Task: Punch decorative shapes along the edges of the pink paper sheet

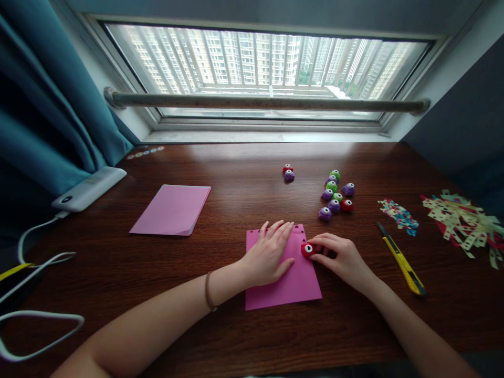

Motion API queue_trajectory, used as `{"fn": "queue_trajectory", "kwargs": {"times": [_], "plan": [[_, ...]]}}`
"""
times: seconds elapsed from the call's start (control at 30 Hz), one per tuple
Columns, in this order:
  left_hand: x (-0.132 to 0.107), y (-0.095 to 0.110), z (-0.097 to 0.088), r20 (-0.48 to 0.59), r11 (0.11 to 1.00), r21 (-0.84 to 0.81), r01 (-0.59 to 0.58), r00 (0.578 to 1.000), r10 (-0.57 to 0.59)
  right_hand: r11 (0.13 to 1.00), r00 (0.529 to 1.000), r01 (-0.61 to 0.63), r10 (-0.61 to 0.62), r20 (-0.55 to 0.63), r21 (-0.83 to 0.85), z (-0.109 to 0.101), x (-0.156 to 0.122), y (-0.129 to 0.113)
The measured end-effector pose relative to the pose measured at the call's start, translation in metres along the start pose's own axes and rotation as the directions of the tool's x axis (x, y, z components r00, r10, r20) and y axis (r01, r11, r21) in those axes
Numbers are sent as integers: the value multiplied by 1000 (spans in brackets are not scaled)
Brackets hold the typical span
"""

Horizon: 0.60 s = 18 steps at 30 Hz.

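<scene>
A pink sheet of paper (289, 283) lies on the dark wooden table (236, 325) in front of me, with small punched holes along its top edge. My left hand (270, 254) lies flat on the sheet, fingers stretched out. My right hand (340, 257) pinches a small red paper punch (307, 249) at the sheet's right edge.
Several small purple, green and red punches (335, 195) cluster behind the sheet, with two more punches (288, 172) further back. A stack of pink paper (171, 209) lies left. A yellow utility knife (402, 258), confetti (399, 215) and paper scraps (462, 220) lie right. A power bank (88, 188) with cables sits far left.
</scene>
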<state>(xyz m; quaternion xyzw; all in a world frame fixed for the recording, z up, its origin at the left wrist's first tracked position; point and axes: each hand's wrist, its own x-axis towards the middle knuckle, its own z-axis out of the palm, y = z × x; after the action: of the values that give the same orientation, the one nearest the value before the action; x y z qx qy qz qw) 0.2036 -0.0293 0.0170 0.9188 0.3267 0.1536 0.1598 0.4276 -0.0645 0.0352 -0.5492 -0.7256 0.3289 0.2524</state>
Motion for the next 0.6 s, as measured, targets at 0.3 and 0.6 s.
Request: {"fn": "queue_trajectory", "kwargs": {"times": [0.3,0.6], "plan": [[1,8,-4,25,991,120,-54,998,51,999,999,-44,44,6,20,0,0,0],[-4,17,-9,53,913,304,-272,962,269,999,1000,-23,23,-2,22,0,0,2]]}}
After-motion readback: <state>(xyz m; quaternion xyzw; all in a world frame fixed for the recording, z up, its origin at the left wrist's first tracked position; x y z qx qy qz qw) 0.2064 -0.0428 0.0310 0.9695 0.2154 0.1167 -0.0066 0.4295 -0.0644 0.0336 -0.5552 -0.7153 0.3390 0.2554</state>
